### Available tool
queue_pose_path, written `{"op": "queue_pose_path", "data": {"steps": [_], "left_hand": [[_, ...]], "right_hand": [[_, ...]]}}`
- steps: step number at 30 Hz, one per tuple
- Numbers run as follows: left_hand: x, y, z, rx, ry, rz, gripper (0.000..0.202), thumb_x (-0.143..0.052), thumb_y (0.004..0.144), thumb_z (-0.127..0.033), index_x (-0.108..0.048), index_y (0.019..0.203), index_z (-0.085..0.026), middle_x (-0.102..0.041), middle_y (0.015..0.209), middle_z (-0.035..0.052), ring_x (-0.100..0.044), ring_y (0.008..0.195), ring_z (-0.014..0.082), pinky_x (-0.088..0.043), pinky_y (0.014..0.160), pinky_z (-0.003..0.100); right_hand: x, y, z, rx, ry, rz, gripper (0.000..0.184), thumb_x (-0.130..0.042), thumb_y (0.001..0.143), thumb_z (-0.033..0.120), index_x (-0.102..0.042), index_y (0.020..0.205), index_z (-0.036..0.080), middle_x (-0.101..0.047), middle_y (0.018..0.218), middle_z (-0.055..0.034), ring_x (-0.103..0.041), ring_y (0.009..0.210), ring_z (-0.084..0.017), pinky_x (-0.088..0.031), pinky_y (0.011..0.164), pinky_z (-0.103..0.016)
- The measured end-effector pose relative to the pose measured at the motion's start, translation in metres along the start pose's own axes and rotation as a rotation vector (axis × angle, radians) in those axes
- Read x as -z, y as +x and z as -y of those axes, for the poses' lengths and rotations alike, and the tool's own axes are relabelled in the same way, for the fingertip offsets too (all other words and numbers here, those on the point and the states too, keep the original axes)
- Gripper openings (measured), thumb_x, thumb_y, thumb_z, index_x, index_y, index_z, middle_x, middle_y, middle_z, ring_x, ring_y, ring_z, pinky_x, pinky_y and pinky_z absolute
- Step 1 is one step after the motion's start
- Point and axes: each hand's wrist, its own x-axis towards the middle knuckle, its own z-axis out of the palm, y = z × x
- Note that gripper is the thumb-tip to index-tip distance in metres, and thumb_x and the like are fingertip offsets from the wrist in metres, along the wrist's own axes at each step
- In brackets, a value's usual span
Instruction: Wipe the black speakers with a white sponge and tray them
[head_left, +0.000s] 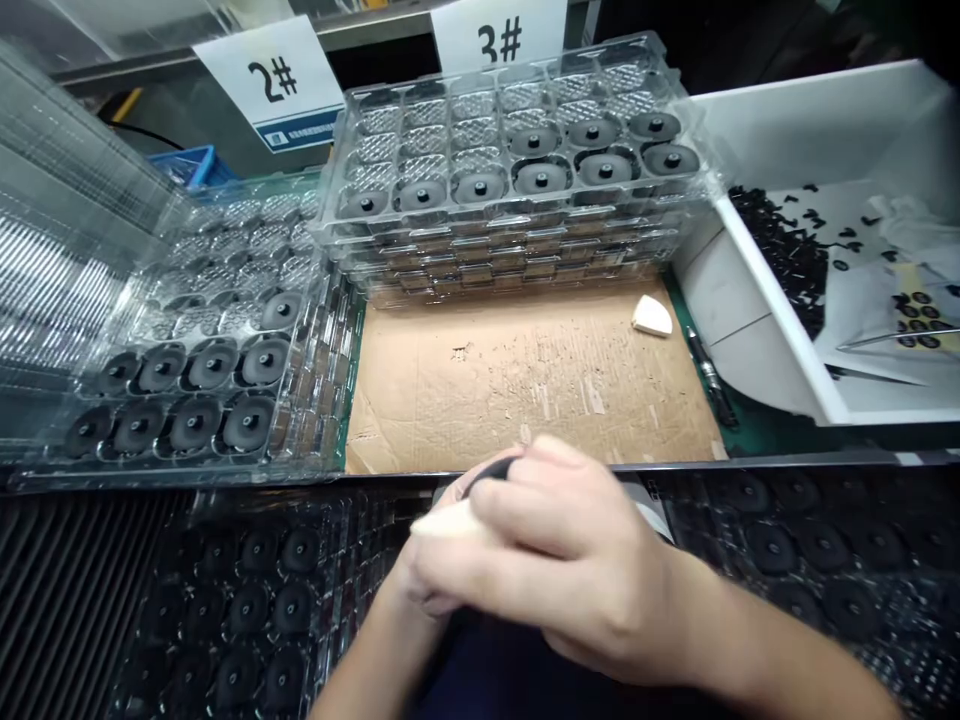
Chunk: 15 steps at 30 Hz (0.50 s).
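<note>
My right hand lies low in the middle, fingers curled over a pale wedge-shaped piece pressed against a round black part. My left hand is mostly hidden beneath it and seems to grip the same black part from below. Both hands hover over dark trays of round black parts, just in front of a worn cardboard sheet.
A clear blister tray partly filled with black discs sits at left under a "2#" sign. A stack of such trays stands behind under "3#". A white bin with small black pieces is right. A second pale wedge and a pen lie nearby.
</note>
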Motion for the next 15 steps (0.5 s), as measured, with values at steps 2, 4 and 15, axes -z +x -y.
{"op": "queue_pose_path", "data": {"steps": [2,4,15], "left_hand": [[0.003,-0.002,0.003,-0.019,-0.101,0.056,0.051,-0.067,0.065,-0.056,-0.071,0.093,-0.014,-0.069,0.085,0.006,-0.063,0.099,0.0284,-0.053,0.084,0.035],[0.006,-0.006,0.006,-0.068,-0.255,0.143,0.063,-0.08,0.047,-0.056,-0.068,0.099,-0.022,-0.071,0.095,0.0039,-0.065,0.096,0.0293,-0.052,0.087,0.04],[0.019,-0.034,0.024,-0.191,-0.726,0.412,0.053,-0.085,0.056,-0.032,-0.067,0.105,-0.027,-0.07,0.107,0.0011,-0.068,0.094,0.0197,-0.049,0.084,0.027]], "right_hand": [[-0.006,0.0,-0.007,-0.005,0.191,-0.03,0.028,-0.04,0.096,0.018,-0.068,0.103,0.019,-0.069,0.083,-0.0011,-0.058,0.071,-0.012,-0.038,0.063,-0.028],[-0.009,-0.005,-0.024,-0.25,0.337,-0.197,0.022,-0.048,0.093,0.019,-0.067,0.105,0.022,-0.07,0.098,-0.0012,-0.061,0.086,-0.012,-0.044,0.072,-0.027],[-0.064,-0.096,-0.033,-1.031,0.702,-0.31,0.036,-0.07,0.074,0.043,-0.072,0.095,0.014,-0.072,0.081,-0.0083,-0.063,0.064,-0.017,-0.048,0.053,-0.026]]}}
